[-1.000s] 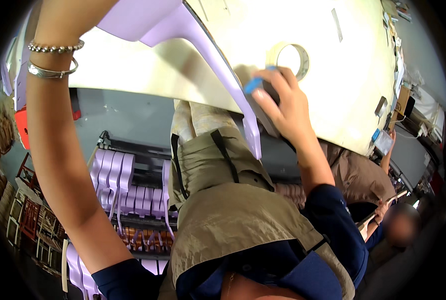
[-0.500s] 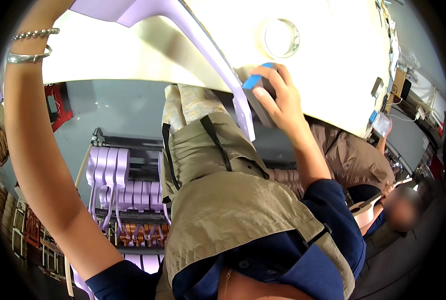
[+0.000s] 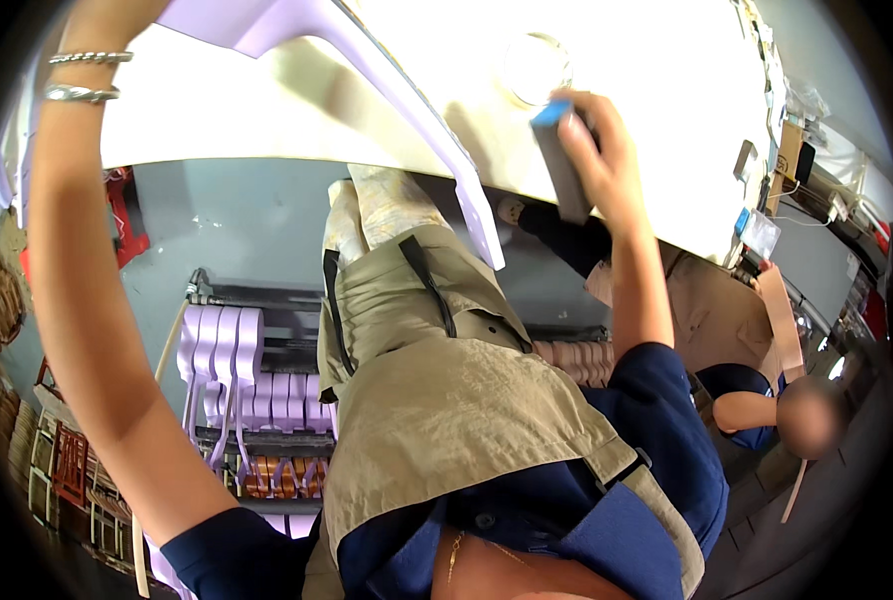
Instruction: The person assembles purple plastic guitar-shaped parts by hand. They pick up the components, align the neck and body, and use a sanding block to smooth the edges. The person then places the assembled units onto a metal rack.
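Note:
My right hand point(image 3: 607, 165) is closed around a dark rectangular sanding block point(image 3: 565, 170) with a blue end. It holds the block over the edge of the white tabletop point(image 3: 667, 120), a little to the right of a lilac ukulele-like instrument point(image 3: 397, 75) and apart from it. The slim neck of that instrument slants down past the table edge, its tip over my apron. At the top left, my left hand point(image 3: 117, 18) reaches beside the instrument's wide part; the fingers are cut off by the picture's edge.
A tape roll point(image 3: 539, 68) lies on the tabletop. Lilac instrument parts hang on a rack point(image 3: 297, 440) at lower left. A red object point(image 3: 127, 220) stands on the grey floor. At right, another person point(image 3: 747, 400) sits close, holding a tan wooden piece point(image 3: 782, 310).
My right hand has moved the block rightward, away from the instrument's neck, and turned it more upright. My left arm has shifted slightly right. The other person's wooden piece has been raised.

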Action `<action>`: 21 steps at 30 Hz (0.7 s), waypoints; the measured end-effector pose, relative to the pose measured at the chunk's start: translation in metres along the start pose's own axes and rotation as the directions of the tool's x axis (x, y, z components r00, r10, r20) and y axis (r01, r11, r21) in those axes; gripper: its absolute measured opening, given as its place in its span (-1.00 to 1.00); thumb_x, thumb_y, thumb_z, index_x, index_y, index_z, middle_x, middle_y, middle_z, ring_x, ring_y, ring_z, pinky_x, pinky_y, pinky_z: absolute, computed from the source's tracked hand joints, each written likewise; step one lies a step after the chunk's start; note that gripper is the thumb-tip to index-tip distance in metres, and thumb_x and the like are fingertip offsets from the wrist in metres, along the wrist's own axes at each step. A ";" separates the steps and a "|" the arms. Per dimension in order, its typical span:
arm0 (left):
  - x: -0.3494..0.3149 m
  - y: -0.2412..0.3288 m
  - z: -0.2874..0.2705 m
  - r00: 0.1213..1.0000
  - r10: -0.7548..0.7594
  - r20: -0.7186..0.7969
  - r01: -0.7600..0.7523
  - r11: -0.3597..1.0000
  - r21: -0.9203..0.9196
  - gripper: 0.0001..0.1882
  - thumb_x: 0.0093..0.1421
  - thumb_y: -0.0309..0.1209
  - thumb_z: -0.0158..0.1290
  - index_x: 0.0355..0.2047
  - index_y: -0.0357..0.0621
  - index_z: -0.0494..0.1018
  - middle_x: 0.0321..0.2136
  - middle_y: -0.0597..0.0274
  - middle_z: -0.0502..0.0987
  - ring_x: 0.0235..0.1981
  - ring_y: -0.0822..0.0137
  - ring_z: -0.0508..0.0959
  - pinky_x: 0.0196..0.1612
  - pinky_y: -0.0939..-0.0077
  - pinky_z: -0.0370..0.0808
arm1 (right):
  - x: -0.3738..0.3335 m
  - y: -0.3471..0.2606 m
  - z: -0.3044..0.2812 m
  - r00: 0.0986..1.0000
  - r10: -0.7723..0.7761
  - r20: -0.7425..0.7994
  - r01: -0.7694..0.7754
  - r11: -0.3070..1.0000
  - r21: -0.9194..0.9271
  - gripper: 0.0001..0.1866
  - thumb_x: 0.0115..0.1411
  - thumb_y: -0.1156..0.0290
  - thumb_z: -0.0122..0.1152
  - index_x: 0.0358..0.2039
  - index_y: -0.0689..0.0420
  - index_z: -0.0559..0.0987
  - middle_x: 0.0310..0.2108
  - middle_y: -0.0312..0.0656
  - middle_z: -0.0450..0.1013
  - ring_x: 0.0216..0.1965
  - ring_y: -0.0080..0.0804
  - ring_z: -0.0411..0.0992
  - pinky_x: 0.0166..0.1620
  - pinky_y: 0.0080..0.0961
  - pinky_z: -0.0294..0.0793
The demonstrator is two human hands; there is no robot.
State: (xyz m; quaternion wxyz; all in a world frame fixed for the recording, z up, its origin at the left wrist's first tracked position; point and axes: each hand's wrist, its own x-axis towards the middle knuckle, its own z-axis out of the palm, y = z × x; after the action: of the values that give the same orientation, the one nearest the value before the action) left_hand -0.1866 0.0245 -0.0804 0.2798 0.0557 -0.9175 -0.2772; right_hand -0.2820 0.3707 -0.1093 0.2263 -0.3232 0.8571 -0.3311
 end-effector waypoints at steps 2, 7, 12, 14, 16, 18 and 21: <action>0.003 0.001 -0.006 0.998 0.000 0.059 -0.001 1.000 0.020 -0.83 0.00 -0.44 0.05 -0.68 -0.22 0.40 -0.68 0.20 0.38 -0.56 0.26 0.40 -0.21 0.42 0.36 | 0.046 -0.019 -0.013 0.987 -0.112 -0.117 0.098 0.988 -0.117 -0.62 0.12 0.12 0.08 -0.11 0.06 0.47 -0.17 -0.03 0.37 -0.14 -0.20 0.38 -0.08 -0.40 0.33; 0.024 0.005 0.004 0.980 0.171 0.104 -0.186 0.970 0.154 -0.80 -0.02 -0.36 0.04 -0.71 -0.14 0.39 -0.67 0.20 0.40 -0.51 0.17 0.44 0.03 0.20 0.31 | 0.131 -0.010 -0.012 0.793 -0.560 -0.239 0.187 0.598 -0.780 -0.55 0.10 0.04 0.11 0.00 -0.13 0.41 -0.01 0.00 0.26 0.06 0.01 0.18 0.02 -0.03 0.19; 0.028 0.001 0.006 0.977 0.199 0.074 -0.210 0.959 0.189 -0.77 -0.02 -0.30 0.02 -0.75 -0.09 0.40 -0.69 0.16 0.40 -0.49 0.15 0.44 0.01 0.22 0.33 | 0.049 -0.044 0.062 0.934 -0.349 0.072 0.352 0.875 -0.331 -0.19 -0.06 -0.06 0.22 0.12 0.13 0.23 -0.07 0.00 0.30 -0.03 -0.07 0.23 0.02 -0.13 0.15; 0.026 0.007 0.013 0.975 0.203 0.087 -0.219 0.936 0.274 -0.76 0.00 -0.28 0.06 -0.70 -0.13 0.45 -0.68 0.21 0.44 -0.54 0.25 0.47 -0.21 0.36 0.43 | 0.030 -0.050 0.083 0.952 -0.174 0.254 0.232 0.947 -0.223 -0.33 0.01 0.16 0.21 0.10 0.14 0.24 -0.22 0.03 0.40 -0.15 -0.05 0.34 -0.01 -0.18 0.20; 0.008 0.001 -0.010 0.969 0.088 0.231 -0.184 0.880 0.437 -0.78 -0.03 -0.34 0.03 -0.74 -0.13 0.41 -0.65 0.19 0.45 -0.52 0.22 0.43 -0.36 0.35 0.38 | 0.020 -0.033 0.083 0.951 -0.121 0.284 0.080 0.985 0.154 -0.48 0.04 0.33 0.16 0.02 0.22 0.31 -0.35 -0.01 0.42 -0.31 -0.16 0.37 -0.20 -0.34 0.33; -0.014 0.044 -0.005 0.957 0.290 -0.014 -0.232 0.792 0.565 -0.84 -0.20 -0.32 0.06 -0.79 -0.05 0.37 -0.62 0.23 0.44 -0.46 0.29 0.44 -0.34 0.49 0.39 | 0.010 -0.018 0.063 0.934 -0.112 0.340 0.030 0.971 0.237 -0.61 0.09 0.38 0.13 -0.09 0.29 0.38 -0.46 -0.18 0.40 -0.42 -0.54 0.31 -0.33 -0.57 0.34; -0.058 0.126 0.000 0.984 0.172 0.043 -0.178 0.949 0.262 -0.81 -0.27 -0.30 0.09 -0.59 -0.07 0.44 -0.44 0.22 0.45 -0.14 0.18 0.42 0.17 0.08 0.13 | 0.000 -0.006 0.017 0.834 -0.089 0.544 -0.054 0.969 0.241 -0.62 0.08 0.46 0.10 -0.09 0.30 0.34 -0.51 -0.23 0.37 -0.57 -0.55 0.35 -0.48 -0.63 0.36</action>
State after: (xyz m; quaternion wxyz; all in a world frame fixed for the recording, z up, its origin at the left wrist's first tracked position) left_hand -0.1311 0.1453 -0.0402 0.2842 0.0082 -0.9503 -0.1270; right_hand -0.2688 0.3601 -0.1168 0.4985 -0.3822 0.7046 -0.3300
